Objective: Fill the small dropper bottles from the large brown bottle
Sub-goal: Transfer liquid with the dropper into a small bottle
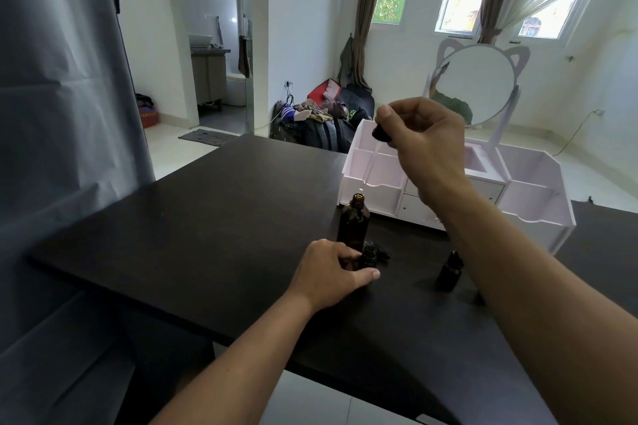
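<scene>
The large brown bottle (353, 222) stands uncapped on the dark table (207, 217). Just in front of it, my left hand (331, 274) grips a small open dropper bottle (368, 255) on the tabletop. My right hand (423, 138) is raised above and pinches the black bulb of a dropper (380, 133); its thin glass pipette hangs down, and the tip sits a little above the large bottle's mouth. A second small dropper bottle (449, 271), capped, stands to the right, partly behind my right forearm. A small dark cap (382, 253) lies beside the held bottle.
A white organiser (531, 190) with compartments and a cat-ear mirror (478, 86) stands on the table's far right. A grey curtain (62, 114) hangs at the left. Bags lie on the floor beyond the table.
</scene>
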Tool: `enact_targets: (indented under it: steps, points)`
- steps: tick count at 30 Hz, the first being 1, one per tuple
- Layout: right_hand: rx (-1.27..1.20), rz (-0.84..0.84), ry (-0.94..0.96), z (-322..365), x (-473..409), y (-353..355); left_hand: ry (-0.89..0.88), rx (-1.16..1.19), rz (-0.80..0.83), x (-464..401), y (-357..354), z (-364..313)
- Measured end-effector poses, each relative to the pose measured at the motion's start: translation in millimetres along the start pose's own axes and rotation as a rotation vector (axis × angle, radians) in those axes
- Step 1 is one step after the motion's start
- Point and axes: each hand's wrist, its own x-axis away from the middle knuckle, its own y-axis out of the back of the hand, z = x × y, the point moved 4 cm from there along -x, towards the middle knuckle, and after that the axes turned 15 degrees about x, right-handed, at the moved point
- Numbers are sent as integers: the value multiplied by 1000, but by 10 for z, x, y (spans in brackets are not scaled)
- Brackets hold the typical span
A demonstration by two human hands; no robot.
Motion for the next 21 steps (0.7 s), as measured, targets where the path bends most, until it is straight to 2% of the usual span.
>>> enact_targets:
  steps: [5, 15, 21]
  points:
    - [7, 44, -44, -147, 38, -121, 49, 8, -10, 7, 9, -7]
    - [28, 252, -162, -481, 280, -436, 110, 1, -34, 23, 26, -22]
    - [-20, 253, -198, -568, 370, -505, 107, 21, -35, 34, 22, -21]
